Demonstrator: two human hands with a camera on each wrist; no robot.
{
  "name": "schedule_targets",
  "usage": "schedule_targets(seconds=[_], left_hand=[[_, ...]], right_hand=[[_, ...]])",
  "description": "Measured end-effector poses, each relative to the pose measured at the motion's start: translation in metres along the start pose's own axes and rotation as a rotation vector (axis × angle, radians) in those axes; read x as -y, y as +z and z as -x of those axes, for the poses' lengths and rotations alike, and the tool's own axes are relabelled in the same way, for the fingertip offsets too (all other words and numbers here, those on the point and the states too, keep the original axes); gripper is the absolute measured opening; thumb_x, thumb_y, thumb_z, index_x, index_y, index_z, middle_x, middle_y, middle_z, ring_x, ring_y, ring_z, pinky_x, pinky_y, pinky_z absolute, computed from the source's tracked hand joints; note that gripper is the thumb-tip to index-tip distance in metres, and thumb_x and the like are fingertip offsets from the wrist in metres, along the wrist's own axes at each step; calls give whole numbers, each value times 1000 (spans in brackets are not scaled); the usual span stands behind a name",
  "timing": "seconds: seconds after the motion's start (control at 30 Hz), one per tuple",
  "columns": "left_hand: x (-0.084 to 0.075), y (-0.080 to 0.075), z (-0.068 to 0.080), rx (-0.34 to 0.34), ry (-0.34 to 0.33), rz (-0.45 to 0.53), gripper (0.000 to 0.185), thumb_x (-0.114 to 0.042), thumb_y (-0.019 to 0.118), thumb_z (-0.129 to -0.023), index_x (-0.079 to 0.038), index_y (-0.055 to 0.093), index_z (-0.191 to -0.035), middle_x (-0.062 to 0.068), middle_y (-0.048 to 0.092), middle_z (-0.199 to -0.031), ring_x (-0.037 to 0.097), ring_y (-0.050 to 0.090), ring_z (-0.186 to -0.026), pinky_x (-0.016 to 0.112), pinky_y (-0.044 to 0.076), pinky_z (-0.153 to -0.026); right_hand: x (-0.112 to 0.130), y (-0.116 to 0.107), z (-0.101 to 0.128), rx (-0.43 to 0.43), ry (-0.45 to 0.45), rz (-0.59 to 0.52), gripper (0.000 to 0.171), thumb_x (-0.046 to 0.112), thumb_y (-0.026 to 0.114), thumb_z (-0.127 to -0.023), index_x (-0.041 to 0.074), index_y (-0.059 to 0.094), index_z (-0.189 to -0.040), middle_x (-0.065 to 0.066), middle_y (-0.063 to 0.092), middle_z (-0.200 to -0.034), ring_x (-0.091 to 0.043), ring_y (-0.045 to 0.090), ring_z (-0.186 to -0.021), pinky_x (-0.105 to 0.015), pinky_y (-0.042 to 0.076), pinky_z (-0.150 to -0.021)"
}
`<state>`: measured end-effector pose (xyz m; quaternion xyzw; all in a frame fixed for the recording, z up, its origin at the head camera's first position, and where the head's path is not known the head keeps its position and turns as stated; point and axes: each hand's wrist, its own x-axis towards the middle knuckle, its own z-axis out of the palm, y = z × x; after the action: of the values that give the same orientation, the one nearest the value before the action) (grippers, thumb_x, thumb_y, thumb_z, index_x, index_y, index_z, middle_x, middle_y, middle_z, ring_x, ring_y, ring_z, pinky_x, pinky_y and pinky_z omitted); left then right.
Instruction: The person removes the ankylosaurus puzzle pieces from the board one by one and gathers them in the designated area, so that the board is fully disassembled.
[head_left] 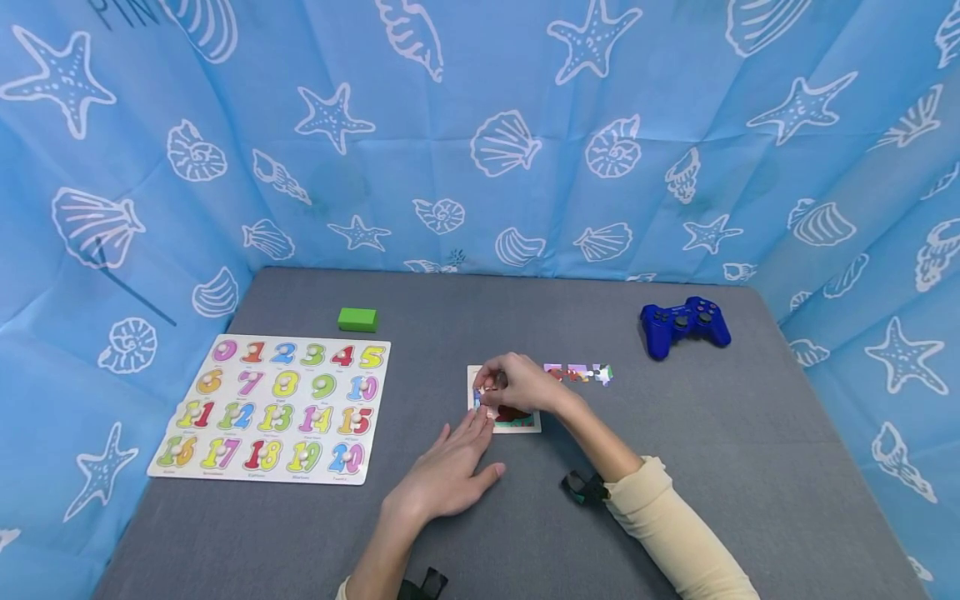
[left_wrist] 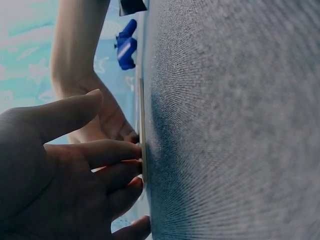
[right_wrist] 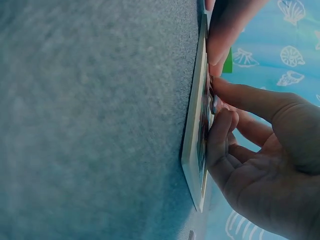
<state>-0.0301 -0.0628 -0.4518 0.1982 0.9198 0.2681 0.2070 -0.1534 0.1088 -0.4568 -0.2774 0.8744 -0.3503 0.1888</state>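
A small jigsaw board (head_left: pixel 529 427) with a pale frame lies mid-table, its picture partly covered by both hands. Over its left part my right hand (head_left: pixel 525 385) pinches a small puzzle piece (right_wrist: pixel 214 102) between thumb and fingers, close against the board's face. My left hand (head_left: pixel 447 477) reaches in from the near left, fingers extended, with the fingertips on the board's near-left edge; its thumb stands apart. Just right of the board, several loose jigsaw pieces (head_left: pixel 577 372) lie in a row, partly behind the right hand.
To the left lies a white number board (head_left: pixel 270 408) with knobbed, coloured numerals. Behind it sits a green block (head_left: pixel 357 320). A blue game controller (head_left: pixel 684 325) rests at the back right of the grey table (head_left: pixel 480 533). Blue shell-patterned curtains (head_left: pixel 450 150) surround the back and sides.
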Motion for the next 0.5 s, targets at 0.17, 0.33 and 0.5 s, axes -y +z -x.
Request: schedule_targets(seconds=[0.17, 0.33, 0.5], left_hand=[[1, 0, 0, 1, 3, 0, 67, -46, 46, -100, -10, 26, -153, 1, 9, -165, 20, 7, -154, 55, 14, -123], [1, 0, 0, -4, 8, 2, 67, -45, 46, -100, -11, 26, -153, 1, 9, -165, 20, 7, -154, 55, 14, -123], [1, 0, 1, -15, 14, 2, 67, -44, 46, -100, -11, 25, -154, 1, 12, -165, 20, 9, -154, 56, 14, -123]], right_hand=[[-3, -1, 2, 15, -43, -58, 8, 16, 70, -89, 12, 70, -95, -1, 67, -80, -11, 62, -61, -22, 50, -58], [-6, -2, 4, 6, -70, -108, 5, 15, 68, -90, 13, 69, -94, 1, 68, -81, -13, 64, -64, -23, 52, -61], [-5, -6, 11, -30, -77, -149, 7, 15, 68, -91, 13, 68, -97, -2, 67, -84, -14, 61, -70, -25, 52, -64]])
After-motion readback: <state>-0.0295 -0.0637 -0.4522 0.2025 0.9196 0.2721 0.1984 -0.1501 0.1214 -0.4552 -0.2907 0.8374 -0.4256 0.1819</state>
